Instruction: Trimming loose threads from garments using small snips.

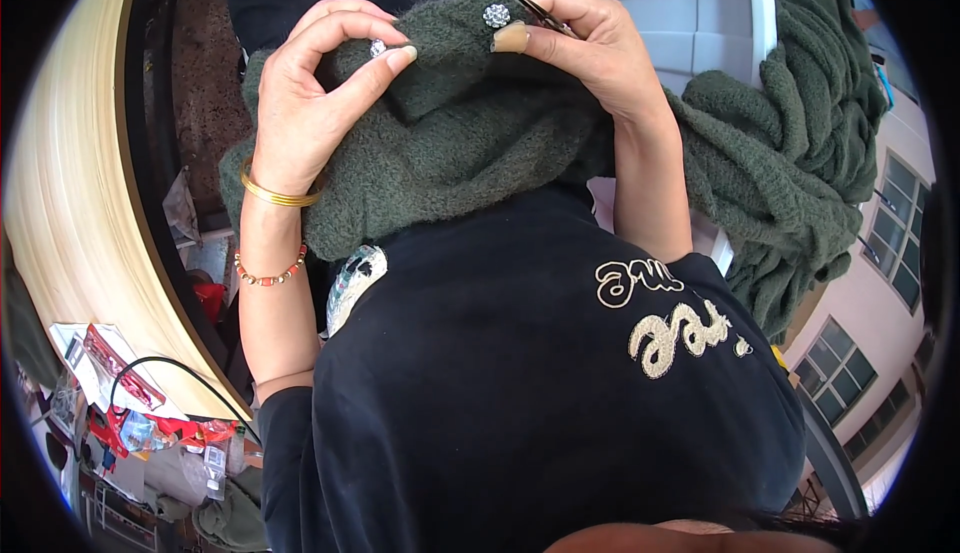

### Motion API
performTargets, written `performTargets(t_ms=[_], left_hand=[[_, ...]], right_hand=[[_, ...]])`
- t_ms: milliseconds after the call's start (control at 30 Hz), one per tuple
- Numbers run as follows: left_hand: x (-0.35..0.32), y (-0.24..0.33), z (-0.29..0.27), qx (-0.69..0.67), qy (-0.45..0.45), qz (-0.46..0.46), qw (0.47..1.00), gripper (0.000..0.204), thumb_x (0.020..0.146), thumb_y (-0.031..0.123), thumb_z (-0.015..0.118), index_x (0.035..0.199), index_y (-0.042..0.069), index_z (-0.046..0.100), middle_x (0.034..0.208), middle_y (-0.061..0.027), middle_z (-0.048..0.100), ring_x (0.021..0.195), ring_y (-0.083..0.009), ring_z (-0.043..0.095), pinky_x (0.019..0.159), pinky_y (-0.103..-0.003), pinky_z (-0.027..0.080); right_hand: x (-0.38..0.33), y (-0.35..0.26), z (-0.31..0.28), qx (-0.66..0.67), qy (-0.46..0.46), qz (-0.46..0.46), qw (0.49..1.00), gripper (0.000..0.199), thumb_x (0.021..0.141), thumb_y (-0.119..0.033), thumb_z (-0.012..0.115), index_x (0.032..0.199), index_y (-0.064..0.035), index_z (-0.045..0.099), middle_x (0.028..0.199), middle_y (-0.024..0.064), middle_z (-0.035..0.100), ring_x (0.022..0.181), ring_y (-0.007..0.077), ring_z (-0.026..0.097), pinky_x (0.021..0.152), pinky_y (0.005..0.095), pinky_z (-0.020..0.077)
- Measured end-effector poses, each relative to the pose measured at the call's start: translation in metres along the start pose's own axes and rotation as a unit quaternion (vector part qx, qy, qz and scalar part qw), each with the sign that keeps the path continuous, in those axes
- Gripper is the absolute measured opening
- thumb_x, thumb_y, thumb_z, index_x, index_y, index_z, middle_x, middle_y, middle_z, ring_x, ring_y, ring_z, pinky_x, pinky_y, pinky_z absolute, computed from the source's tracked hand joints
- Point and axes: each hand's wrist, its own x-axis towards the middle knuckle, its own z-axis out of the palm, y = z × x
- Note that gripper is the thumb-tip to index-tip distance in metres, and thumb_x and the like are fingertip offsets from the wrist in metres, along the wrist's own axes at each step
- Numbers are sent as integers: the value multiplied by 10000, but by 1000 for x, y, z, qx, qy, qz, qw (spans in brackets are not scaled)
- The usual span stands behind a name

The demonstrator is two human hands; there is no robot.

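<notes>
A dark green fuzzy knit garment (440,143) lies across my lap, gathered between both hands. My left hand (310,93) pinches its upper edge between thumb and index finger. A small sparkling button (377,48) shows between those fingers; whether it is sewn on cannot be made out. My right hand (590,53) holds dark thread snips (540,13), blades pointing up and left, and presses the knit with a thumb wrapped in tan tape. Just beside that thumb and the blades, a round rhinestone button (497,15) sits on the knit.
To the right, a pale blue-grey plastic bin (690,13) stands with a heap of green knit pieces (800,143) over its edge. On the left is a light wooden tabletop (70,143). Below its end are papers (110,368), a black cable (180,361) and mixed clutter.
</notes>
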Motion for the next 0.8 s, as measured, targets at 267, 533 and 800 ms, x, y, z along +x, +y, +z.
performTargets(t_ms=[267, 533, 800], left_hand=[[-5, -7, -2, -55, 1, -28, 998, 95, 779, 28, 720, 870, 49, 700, 962, -27, 647, 927, -109, 593, 853, -249, 445], [-8, 0, -4, -284, 55, -165, 943, 99, 881, 103, 639, 915, 31, 697, 1017, -36, 667, 933, -83, 588, 898, -221, 414], [-8, -3, 2, -274, 53, -133, 951, 130, 927, 121, 605, 992, 30, 672, 1033, -39, 668, 952, -79, 585, 896, -220, 429]], right_hand=[[0, -5, 4, -31, -3, -9, 999, 98, 844, -41, 666, 934, -17, 697, 823, -20, 667, 734, 23, 563, 671, 168, 429], [3, -6, 7, -32, 9, 3, 999, 86, 844, -62, 679, 918, -22, 701, 764, -58, 625, 676, -7, 501, 606, 153, 382], [9, -8, 31, -53, 33, -104, 993, 287, 883, -121, 667, 1153, -36, 617, 774, -72, 538, 682, -9, 444, 599, 150, 340]])
